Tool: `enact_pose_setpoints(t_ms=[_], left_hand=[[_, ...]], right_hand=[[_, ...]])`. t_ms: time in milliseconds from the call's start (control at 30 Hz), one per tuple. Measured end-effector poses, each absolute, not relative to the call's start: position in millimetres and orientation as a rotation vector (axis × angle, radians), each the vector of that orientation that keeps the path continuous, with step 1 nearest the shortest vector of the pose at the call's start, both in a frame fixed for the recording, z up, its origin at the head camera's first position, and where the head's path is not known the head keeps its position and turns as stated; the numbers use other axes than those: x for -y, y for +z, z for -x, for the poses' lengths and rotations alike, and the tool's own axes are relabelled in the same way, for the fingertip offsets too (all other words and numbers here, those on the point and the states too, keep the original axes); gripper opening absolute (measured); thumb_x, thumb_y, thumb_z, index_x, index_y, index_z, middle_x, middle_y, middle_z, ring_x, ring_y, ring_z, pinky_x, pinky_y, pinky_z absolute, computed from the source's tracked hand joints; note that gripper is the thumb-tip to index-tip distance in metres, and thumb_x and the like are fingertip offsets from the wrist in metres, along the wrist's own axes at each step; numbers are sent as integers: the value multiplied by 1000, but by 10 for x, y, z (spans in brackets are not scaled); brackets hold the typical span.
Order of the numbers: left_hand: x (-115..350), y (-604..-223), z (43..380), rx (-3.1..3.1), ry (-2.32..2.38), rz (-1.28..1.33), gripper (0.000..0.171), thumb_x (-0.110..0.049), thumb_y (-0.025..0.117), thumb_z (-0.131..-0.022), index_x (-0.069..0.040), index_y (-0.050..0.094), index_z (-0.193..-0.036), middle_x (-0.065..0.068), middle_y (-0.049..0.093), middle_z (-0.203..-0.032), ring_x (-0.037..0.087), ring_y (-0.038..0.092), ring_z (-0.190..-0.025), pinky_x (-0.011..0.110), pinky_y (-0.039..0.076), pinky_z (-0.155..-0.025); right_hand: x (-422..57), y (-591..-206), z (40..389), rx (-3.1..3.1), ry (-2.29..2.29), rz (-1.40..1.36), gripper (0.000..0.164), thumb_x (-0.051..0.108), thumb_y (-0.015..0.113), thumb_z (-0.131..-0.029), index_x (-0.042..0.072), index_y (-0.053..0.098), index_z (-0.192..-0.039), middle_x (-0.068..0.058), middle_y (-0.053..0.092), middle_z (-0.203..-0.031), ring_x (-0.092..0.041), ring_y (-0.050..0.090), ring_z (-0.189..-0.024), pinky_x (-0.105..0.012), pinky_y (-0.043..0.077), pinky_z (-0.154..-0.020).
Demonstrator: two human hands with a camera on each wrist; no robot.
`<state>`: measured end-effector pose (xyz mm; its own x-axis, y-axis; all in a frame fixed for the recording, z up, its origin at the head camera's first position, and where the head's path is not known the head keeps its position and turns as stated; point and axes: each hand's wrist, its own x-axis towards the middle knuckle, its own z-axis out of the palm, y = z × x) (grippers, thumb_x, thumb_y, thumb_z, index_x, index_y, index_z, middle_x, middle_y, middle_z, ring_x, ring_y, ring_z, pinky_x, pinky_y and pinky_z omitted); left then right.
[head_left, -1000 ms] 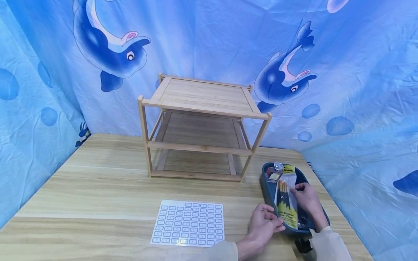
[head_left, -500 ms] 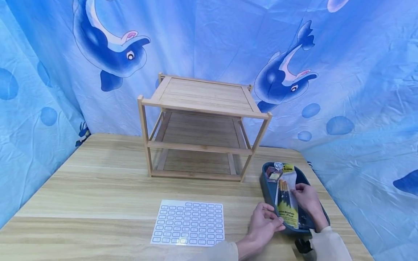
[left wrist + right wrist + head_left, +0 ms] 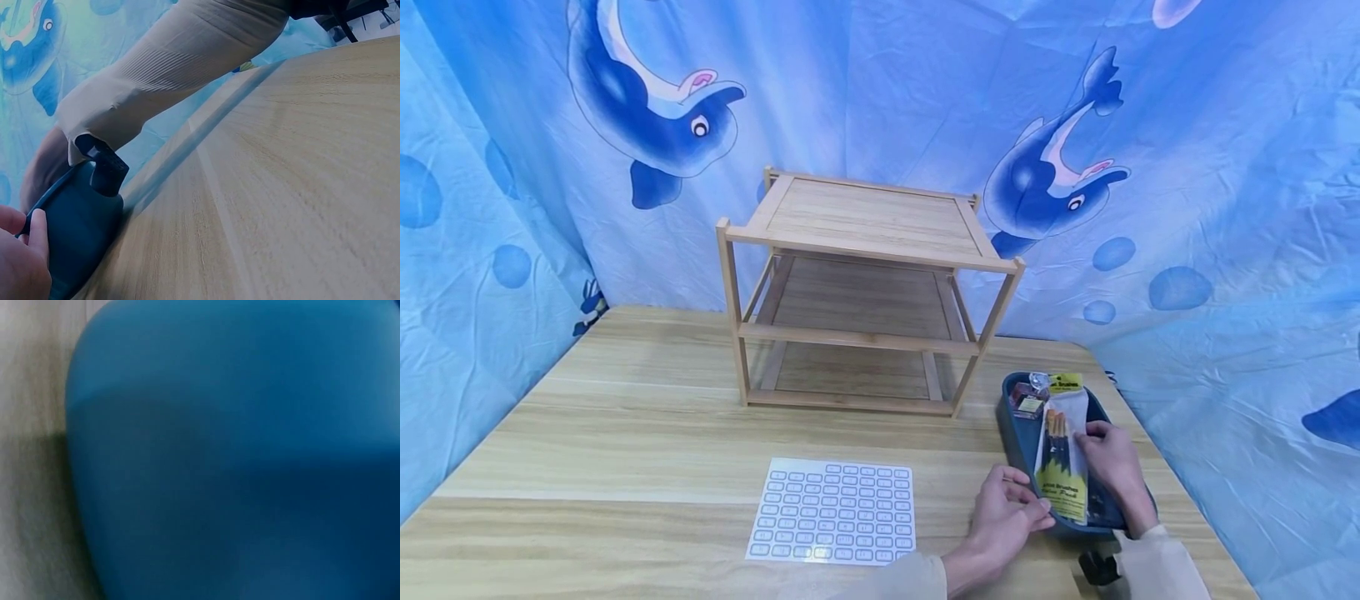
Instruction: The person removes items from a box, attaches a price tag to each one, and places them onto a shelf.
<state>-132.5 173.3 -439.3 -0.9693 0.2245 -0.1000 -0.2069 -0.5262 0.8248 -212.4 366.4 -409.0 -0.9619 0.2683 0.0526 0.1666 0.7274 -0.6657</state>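
A dark teal bin [image 3: 1015,442] stands at the right of the table. Inside it lies a clear-and-yellow packet of paintbrushes [image 3: 1057,454], lengthwise along the bin. My right hand [image 3: 1114,463] reaches in over the near right rim and pinches the packet's right edge. At the near left corner, my left hand [image 3: 1002,518] grips the bin's rim between thumb and fingers, close to the packet's lower end. Its thumb shows against the bin [image 3: 81,231] in the left wrist view. The right wrist view shows only the bin's outer wall [image 3: 219,456] and some table.
A small glass bottle [image 3: 1028,406] with a clear stopper sits in the bin's far left corner. A dark item [image 3: 1096,504] lies near the front inside. Behind stands a three-tier wooden shelf [image 3: 865,340]. A white sheet of printed labels [image 3: 833,512] lies left of my hands.
The paintbrush packet has shifted slightly right within the bin and its top end has swung right. My right hand has moved a little right with it. The left hand stays put.
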Motion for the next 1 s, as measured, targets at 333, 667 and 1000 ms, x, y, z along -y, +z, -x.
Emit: enact_pose_setpoints(t_ms=[333,667,1000], left_hand=[[-1733,-4367,1333,-1402,2522,-13,36,21,67,-83,-3,53,-106,11,56,-88,18,65,-69,32,64,-72],[-1738,-4356,1333,-1398,2532,-8,36,22,66,-82,-1,53,-106,10,55,-86,18,65,-67,32,64,-71],[-1733,-4355,1333,-1409,2506,15,35,21,67,-84,-1,53,-107,11,55,-86,20,67,-69,32,64,-72]], right_hand=[[-3703,-4081,2055,2694,1071,401,33,8,54,-102,-20,58,-120,-31,68,-98,-18,62,-70,-26,49,-56],[-3711,-4030,2005,2593,1067,427,28,6,58,-100,-17,62,-116,-26,70,-91,-14,58,-67,-24,45,-54],[-3686,-3935,1954,2507,1082,442,29,4,56,-101,-18,59,-120,-35,70,-96,-4,58,-64,-20,47,-50]])
